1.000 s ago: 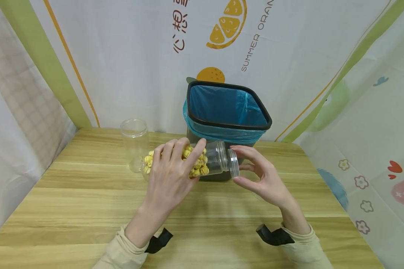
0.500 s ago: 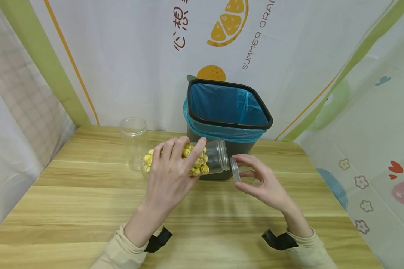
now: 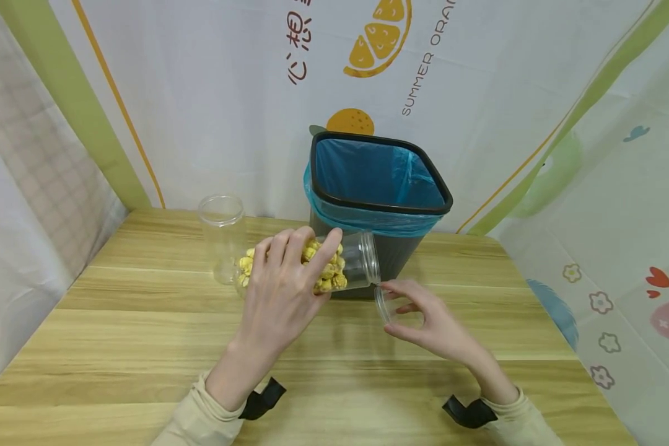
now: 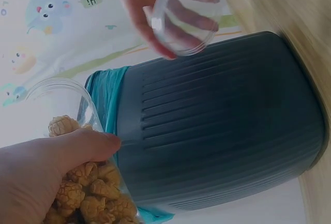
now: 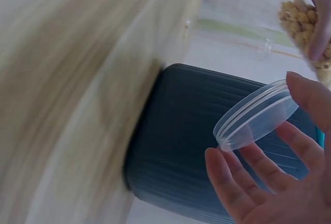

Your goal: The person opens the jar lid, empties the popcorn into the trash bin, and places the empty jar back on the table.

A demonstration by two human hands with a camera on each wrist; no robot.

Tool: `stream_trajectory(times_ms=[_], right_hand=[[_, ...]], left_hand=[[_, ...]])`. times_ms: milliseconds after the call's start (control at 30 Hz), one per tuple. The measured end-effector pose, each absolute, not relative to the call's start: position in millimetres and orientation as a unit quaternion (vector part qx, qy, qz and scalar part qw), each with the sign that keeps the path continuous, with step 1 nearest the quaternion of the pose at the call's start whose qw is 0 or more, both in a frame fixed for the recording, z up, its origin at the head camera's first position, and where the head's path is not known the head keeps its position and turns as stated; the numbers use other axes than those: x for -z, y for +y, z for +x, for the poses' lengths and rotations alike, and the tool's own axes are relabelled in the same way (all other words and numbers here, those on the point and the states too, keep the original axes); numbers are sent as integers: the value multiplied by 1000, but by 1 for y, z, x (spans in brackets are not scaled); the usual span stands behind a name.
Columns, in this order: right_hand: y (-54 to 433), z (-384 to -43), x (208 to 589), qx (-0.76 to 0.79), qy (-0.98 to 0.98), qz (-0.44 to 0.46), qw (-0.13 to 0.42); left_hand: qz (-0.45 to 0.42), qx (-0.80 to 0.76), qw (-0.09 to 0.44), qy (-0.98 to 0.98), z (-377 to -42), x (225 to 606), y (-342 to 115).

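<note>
Seemingly uncapping's the step: L grip (image 3: 283, 282) clasps the jar (image 3: 358, 261) of popcorn (image 3: 333, 274), tipped sideways by the bin (image 3: 404, 249) over the bench (image 3: 145, 347), lid (image 5: 256, 116) off, pinched in R grip (image 3: 432, 319) apart from the jar. Next move prob. calls for a steady jar so nothing spills. Vs. 1 s ago, lid's lower, out of line w/ the jar, which is abt. unmoved.

Jar (image 3: 352, 260) partly covered by left hand (image 3: 284, 282); base cut off in left wrist view. Bin wall (image 3: 401, 248) partly hidden behind jar. Table (image 5: 72, 94) blurred in right wrist view. Curtain lettering (image 3: 298, 32) cut by head view's upper edge
</note>
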State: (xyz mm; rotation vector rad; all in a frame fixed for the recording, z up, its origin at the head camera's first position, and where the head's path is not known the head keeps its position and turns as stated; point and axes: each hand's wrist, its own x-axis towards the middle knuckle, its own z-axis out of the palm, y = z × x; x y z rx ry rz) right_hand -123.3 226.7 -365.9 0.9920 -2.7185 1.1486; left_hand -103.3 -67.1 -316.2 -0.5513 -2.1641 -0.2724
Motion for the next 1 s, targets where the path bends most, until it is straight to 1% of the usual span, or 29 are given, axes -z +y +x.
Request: stream_trajectory(times_ms=[267,700,833,1000], right_hand=[[231,-121,374,-283,-906,314,24],[232,-123,387,-122,-925,352,76],[231,-125,389,-112,-921,367,64],[231,-126,391,-107,-925,363,24]], left_hand=[[-223,111,431,-867,-103,315,-67],[-223,114,432,-866,-102,315,-68],[-222,113,433,-866,-102,315,-68],[-220,109,437,-865,-102,315,-68]])
